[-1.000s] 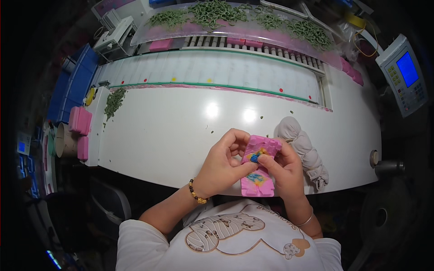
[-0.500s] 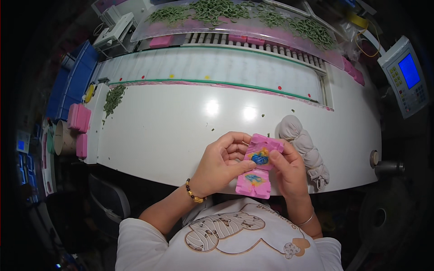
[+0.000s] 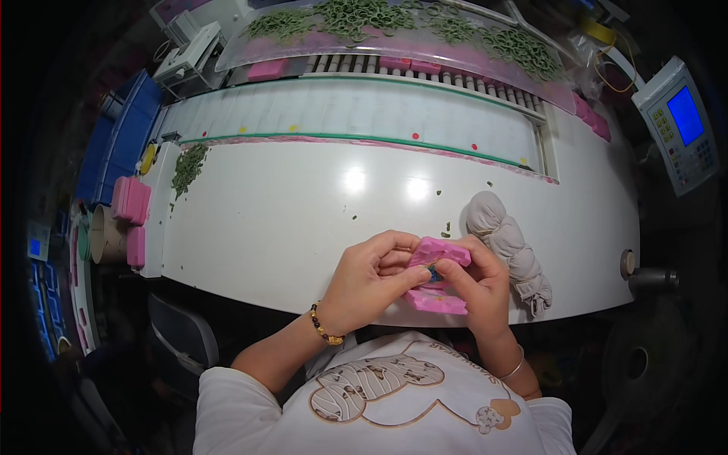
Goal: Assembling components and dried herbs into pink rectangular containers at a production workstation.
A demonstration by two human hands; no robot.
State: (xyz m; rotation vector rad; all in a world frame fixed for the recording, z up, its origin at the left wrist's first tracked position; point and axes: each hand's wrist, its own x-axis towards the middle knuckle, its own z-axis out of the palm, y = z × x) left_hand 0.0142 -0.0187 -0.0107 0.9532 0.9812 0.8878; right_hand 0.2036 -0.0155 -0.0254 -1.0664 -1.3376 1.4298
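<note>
A pink, rubbery two-part mould [image 3: 441,252] is held between both hands above the table's near edge, bent partly together at its middle. Blue colour shows in the hollow between its halves, partly covered by the thumbs. My left hand [image 3: 375,273] grips the mould's left side, with the thumb pressing into the fold. On the opposite side my right hand [image 3: 485,287] has its fingers behind the mould and its thumb on the blue part. A rolled, lumpy grey-white cloth bundle [image 3: 509,246] lies on the table just right of my right hand.
Beyond the white table [image 3: 265,212] runs a white conveyor belt [image 3: 341,114] with coloured dots. A clear tray [image 3: 303,47] of green rings lies behind it. Green scraps [image 3: 188,168] and pink blocks [image 3: 131,199] are at left. A control panel [image 3: 682,114] stands right.
The mould has gone from opened flat to partly folded, its halves drawn closer by my hands. My right thumb has moved in toward the blue part. The dots on the belt have shifted.
</note>
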